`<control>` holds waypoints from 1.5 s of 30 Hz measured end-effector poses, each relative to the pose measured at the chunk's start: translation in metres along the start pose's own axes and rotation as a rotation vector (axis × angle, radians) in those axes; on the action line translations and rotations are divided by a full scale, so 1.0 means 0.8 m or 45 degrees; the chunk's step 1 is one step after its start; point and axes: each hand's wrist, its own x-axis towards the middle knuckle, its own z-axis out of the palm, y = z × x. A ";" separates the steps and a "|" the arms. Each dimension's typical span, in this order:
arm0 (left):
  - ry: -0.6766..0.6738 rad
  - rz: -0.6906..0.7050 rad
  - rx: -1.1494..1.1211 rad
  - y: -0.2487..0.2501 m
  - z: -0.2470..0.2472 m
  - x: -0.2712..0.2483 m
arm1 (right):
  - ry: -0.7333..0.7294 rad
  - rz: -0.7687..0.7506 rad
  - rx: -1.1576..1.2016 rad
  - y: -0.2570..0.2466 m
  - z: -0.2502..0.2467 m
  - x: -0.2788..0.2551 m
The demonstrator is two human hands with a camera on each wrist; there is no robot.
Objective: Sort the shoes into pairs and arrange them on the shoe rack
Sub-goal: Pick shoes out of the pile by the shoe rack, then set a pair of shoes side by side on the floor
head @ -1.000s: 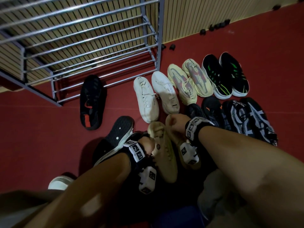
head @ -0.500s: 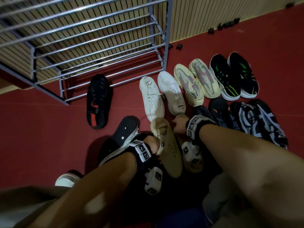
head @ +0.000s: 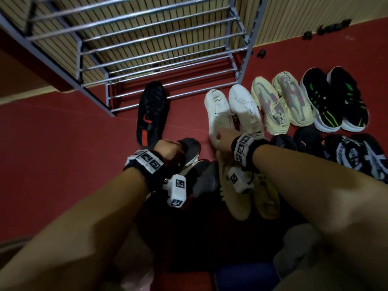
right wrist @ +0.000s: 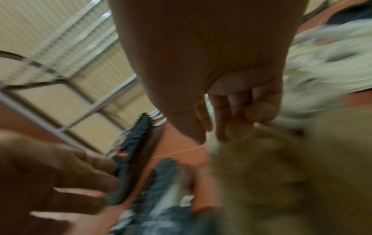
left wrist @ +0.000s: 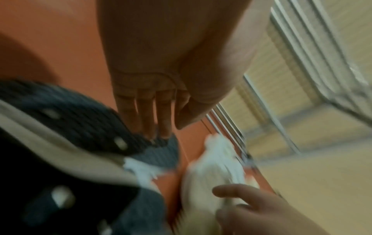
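Head view: person's left hand [head: 168, 151] is reaching down onto a dark-soled shoe [head: 190, 148] lying sole-up near the middle. Right hand [head: 223, 139] is gripping the toe end of a tan shoe [head: 235, 198], fingers curled over it; a second tan shoe [head: 266, 198] is lying just right of it. Shoe rack [head: 168, 59] is standing far left, with a black-red shoe [head: 151, 114] in front of it. White pair [head: 231, 110], cream pair [head: 279, 101] and black-green pair [head: 333, 101] are sitting in a row to the right.

Left wrist: blurred; fingers [left wrist: 145, 114] are lying straight, tips touching the ridged sole [left wrist: 80, 114].

Right wrist: blurred; fingers [right wrist: 237, 111] are probably pinching the tan upper [right wrist: 292, 174].
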 end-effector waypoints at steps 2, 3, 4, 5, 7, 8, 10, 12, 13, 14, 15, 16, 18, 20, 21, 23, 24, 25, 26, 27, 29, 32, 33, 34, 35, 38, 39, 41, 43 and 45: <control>0.064 -0.013 0.017 -0.021 -0.023 0.006 | -0.066 -0.109 0.072 -0.025 -0.002 -0.003; 0.075 -0.016 0.038 -0.030 -0.030 0.006 | -0.114 -0.181 0.067 -0.037 0.000 -0.002; 0.067 -0.025 0.064 -0.039 -0.035 0.007 | -0.191 -0.228 0.097 -0.049 0.003 -0.001; 0.046 -0.030 0.079 -0.048 -0.038 0.008 | -0.277 -0.271 0.087 -0.059 0.005 -0.003; -0.028 -0.051 0.126 -0.064 -0.038 0.010 | -0.407 -0.354 0.000 -0.070 0.018 0.000; -0.076 -0.072 0.180 -0.070 -0.034 0.009 | -0.448 -0.390 -0.062 -0.072 0.026 0.003; -0.125 -0.092 0.381 -0.079 -0.023 0.013 | -0.509 -0.413 -0.157 -0.073 0.040 0.006; -0.102 -0.104 0.613 -0.083 -0.015 0.013 | -0.548 -0.411 -0.198 -0.070 0.046 0.007; -0.100 -0.118 0.677 -0.082 -0.011 0.010 | -0.575 -0.403 -0.206 -0.067 0.046 0.006; -0.093 -0.126 0.737 -0.084 -0.006 0.009 | -0.602 -0.400 -0.206 -0.064 0.045 0.006; -0.083 -0.120 0.783 -0.086 -0.001 0.008 | -0.627 -0.404 -0.229 -0.060 0.042 0.006; -0.056 -0.105 0.825 -0.088 0.004 0.005 | -0.650 -0.419 -0.259 -0.057 0.039 0.005; 0.010 -0.015 0.900 -0.094 0.012 0.003 | -0.699 -0.461 -0.353 -0.055 0.037 0.000; 0.045 0.046 0.975 -0.096 0.016 0.002 | -0.667 -0.495 -0.429 -0.054 0.044 -0.002; 0.053 0.054 1.003 -0.098 0.017 0.002 | -0.618 -0.512 -0.471 -0.055 0.048 -0.004; 0.069 0.046 1.031 -0.099 0.019 0.004 | -0.540 -0.517 -0.473 -0.055 0.057 -0.002; 0.073 0.035 1.042 -0.098 0.019 0.005 | -0.526 -0.511 -0.443 -0.054 0.058 0.000; 0.062 0.018 1.065 -0.099 0.018 0.008 | -0.532 -0.490 -0.418 -0.053 0.057 0.000; 0.037 0.006 1.088 -0.098 0.017 0.010 | -0.548 -0.466 -0.393 -0.052 0.057 0.002; 0.011 -0.007 1.107 -0.097 0.016 0.011 | -0.577 -0.445 -0.371 -0.050 0.055 0.004; -0.019 -0.019 1.138 -0.096 0.016 0.015 | -0.632 -0.427 -0.372 -0.049 0.050 0.006; 0.012 0.003 1.200 -0.098 0.023 0.016 | -0.665 -0.446 -0.440 -0.054 0.049 0.011; 0.015 0.008 1.238 -0.099 0.027 0.017 | -0.664 -0.449 -0.449 -0.056 0.050 0.012; 0.010 0.014 1.271 -0.100 0.029 0.018 | -0.651 -0.458 -0.448 -0.056 0.052 0.013; 0.005 0.024 1.288 -0.099 0.031 0.018 | -0.633 -0.470 -0.441 -0.054 0.053 0.013; 0.017 0.047 1.301 -0.094 0.029 0.019 | -0.617 -0.501 -0.390 -0.050 0.052 0.018; 0.019 0.045 1.314 -0.094 0.029 0.018 | -0.627 -0.514 -0.371 -0.049 0.049 0.018; 0.025 0.008 1.362 -0.091 0.028 0.017 | -0.637 -0.539 -0.300 -0.050 0.048 0.020; 0.034 -0.067 1.401 -0.088 0.025 0.015 | -0.624 -0.558 -0.202 -0.051 0.046 0.020; 0.020 -0.163 1.395 -0.087 0.018 0.012 | -0.593 -0.573 -0.120 -0.052 0.050 0.023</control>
